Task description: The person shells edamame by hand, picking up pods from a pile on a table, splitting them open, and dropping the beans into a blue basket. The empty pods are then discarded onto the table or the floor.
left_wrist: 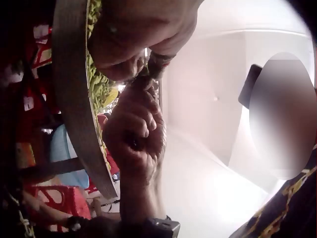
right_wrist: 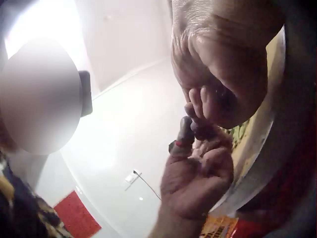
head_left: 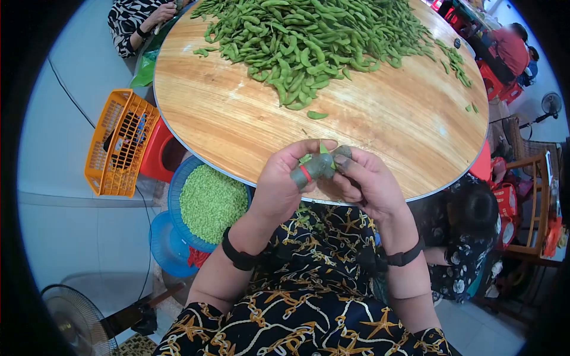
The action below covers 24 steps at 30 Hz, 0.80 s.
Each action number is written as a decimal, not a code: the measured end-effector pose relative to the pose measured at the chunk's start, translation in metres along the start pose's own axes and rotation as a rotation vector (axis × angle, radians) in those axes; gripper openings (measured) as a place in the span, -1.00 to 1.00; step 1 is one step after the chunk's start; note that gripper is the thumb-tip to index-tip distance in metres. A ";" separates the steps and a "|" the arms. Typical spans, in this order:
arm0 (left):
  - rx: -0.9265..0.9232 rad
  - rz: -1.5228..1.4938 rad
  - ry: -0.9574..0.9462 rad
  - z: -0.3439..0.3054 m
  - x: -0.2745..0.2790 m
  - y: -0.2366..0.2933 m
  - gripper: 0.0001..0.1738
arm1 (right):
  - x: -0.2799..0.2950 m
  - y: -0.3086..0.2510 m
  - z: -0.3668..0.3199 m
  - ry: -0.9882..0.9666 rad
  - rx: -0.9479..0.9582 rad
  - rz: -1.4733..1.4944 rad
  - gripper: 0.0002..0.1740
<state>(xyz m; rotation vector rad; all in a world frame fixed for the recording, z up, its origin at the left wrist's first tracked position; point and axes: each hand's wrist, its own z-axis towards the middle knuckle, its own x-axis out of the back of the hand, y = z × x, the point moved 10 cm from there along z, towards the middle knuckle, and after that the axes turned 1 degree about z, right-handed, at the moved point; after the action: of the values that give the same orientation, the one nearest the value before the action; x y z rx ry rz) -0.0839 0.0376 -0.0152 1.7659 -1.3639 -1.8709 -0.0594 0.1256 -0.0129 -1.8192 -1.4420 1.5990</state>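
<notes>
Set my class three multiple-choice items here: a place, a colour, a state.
1. The blue basket sits: A below the table edge, at the person's left; B on the table; C on a lap.
2. The slatted basket beside it is: A white; B orange; C black.
3. The left hand and right hand: A lie flat; B hold a knife; C pinch one pod together.
Answers: A, seen under the table edge; B, orange slats; C, fingertips meet on the pod.
</notes>
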 end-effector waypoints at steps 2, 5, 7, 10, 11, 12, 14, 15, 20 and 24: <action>0.087 -0.116 -0.056 0.000 -0.005 -0.009 -0.80 | -0.001 0.004 -0.001 -0.037 -0.003 0.006 -0.74; -0.052 -0.119 -0.188 -0.003 -0.016 -0.001 -0.80 | -0.008 0.005 -0.008 -0.050 0.036 -0.071 -0.72; -0.081 -0.026 0.010 -0.003 -0.001 0.002 -0.87 | -0.010 0.002 -0.013 -0.028 0.080 -0.150 -0.71; -0.026 0.101 0.088 -0.003 0.006 -0.001 -0.92 | -0.014 -0.002 -0.018 -0.083 0.125 -0.202 -0.70; -0.024 0.103 0.086 -0.003 0.001 -0.001 -0.92 | -0.013 -0.001 -0.018 -0.080 0.116 -0.188 -0.70; -0.077 0.167 0.125 -0.004 -0.002 0.003 -0.93 | -0.011 0.001 -0.017 -0.077 0.108 -0.174 -0.71; -0.126 0.231 0.162 -0.005 -0.004 0.004 -0.92 | -0.007 0.004 -0.017 -0.059 0.099 -0.175 -0.72; -0.164 0.269 0.164 -0.004 -0.002 0.003 -0.92 | -0.005 0.005 -0.016 -0.046 0.088 -0.178 -0.73; -0.082 0.265 -0.010 -0.006 -0.010 -0.003 -0.91 | -0.007 0.014 -0.018 -0.060 0.004 0.058 -0.79; -0.131 0.140 -0.210 -0.005 -0.017 0.000 -0.92 | -0.017 0.028 -0.021 -0.143 -0.087 0.259 -0.84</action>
<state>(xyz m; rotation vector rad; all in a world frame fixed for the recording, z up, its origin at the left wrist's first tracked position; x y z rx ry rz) -0.0755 0.0478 -0.0029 1.4078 -1.3603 -2.0618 -0.0254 0.1070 -0.0188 -2.0486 -1.4014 1.8495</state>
